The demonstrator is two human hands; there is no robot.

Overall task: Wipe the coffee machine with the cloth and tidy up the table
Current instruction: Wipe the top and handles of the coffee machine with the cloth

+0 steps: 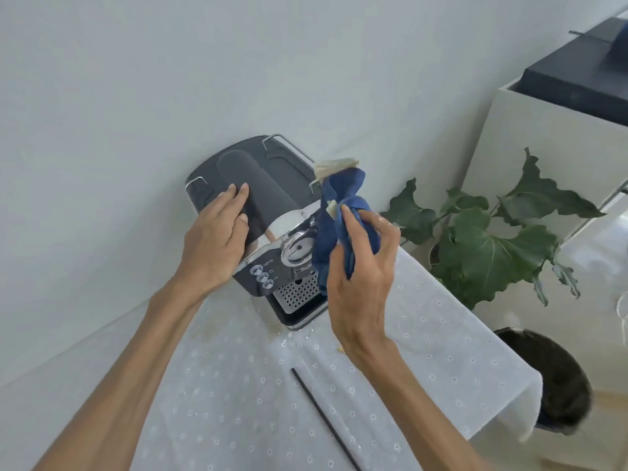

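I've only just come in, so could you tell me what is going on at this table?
A person is cleaning a coffee machine. The left hand rests flat on its dark top, steadying it, while the right hand holds a bunched blue cloth at the machine's front right. A thin black stick lies on the white tablecloth.

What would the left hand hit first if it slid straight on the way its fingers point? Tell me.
Likely nothing on the coffee machine: the left hand lies flat on its dark top, fingers aimed toward the white wall behind, which probably comes first; depth is unclear.
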